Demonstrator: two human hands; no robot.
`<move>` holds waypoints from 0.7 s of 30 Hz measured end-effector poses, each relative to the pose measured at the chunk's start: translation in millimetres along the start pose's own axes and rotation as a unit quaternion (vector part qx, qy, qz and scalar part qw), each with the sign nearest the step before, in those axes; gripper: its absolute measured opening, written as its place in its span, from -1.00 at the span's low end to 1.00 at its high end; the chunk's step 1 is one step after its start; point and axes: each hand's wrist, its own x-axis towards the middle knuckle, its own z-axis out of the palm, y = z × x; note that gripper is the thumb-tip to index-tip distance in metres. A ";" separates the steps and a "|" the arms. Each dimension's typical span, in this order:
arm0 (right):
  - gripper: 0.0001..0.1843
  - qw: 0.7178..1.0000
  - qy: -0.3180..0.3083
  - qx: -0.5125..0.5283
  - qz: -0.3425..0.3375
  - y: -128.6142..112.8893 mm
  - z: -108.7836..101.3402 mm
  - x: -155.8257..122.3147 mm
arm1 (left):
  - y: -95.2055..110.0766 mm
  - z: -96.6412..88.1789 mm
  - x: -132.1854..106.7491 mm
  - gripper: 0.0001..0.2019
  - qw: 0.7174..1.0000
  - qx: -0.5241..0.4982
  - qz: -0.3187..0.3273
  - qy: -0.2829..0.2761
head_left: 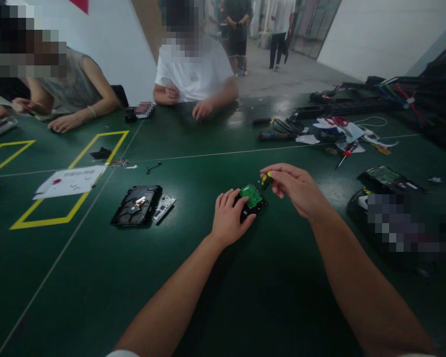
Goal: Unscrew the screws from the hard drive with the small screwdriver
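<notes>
A hard drive (pixel 258 204) with a green circuit board facing up lies on the table in front of me. My left hand (pixel 228 216) grips it from the near left side, thumb along the near edge and fingers bent over the board and the left edge. In my right hand (pixel 292 191) is a small yellow-and-black screwdriver (pixel 267 179), pinched between thumb and fingers. It points down at the drive's far right edge; its tip is too small to tell whether it touches a screw.
Left of my hands lie a black drive casing (pixel 137 206) and a loose circuit board (pixel 163 208). A paper sheet (pixel 72 181) lies by yellow tape. To the right are another green board (pixel 384 174), a red screwdriver (pixel 345 155) and cables (pixel 282 126). Co-workers (pixel 195 72) sit opposite.
</notes>
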 end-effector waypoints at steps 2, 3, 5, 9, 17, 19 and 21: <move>-0.76 1.000 -0.011 -0.002 0.004 -1.0 1.3 -0.7 | 0.0 0.1 -0.1 -0.47 1.000 -0.001 0.001 0.002; -0.74 1.000 -0.014 -0.003 0.007 -1.4 2.0 -1.1 | 0.1 0.1 -0.1 -0.47 1.000 -0.001 0.001 0.003; -0.71 1.000 -0.012 0.000 0.014 -1.9 3.0 -1.4 | 0.3 -0.2 -0.2 -0.48 1.000 -0.001 0.002 0.004; -0.72 1.000 0.006 0.020 0.013 -0.6 2.5 -0.9 | 0.7 -0.8 -0.2 -0.48 1.000 -0.001 0.003 0.001; -0.85 0.998 0.000 0.054 0.034 -2.6 3.3 -0.7 | 0.6 -0.6 0.5 -0.48 1.000 -0.004 0.001 0.003; -0.82 0.997 -0.007 0.064 0.039 -2.8 3.5 -0.8 | 0.7 -0.8 0.4 -0.48 1.000 -0.003 0.001 0.003; -0.81 0.997 -0.008 0.071 0.037 -2.0 3.2 -0.6 | 0.9 -1.0 0.3 -0.48 1.000 -0.003 0.000 0.003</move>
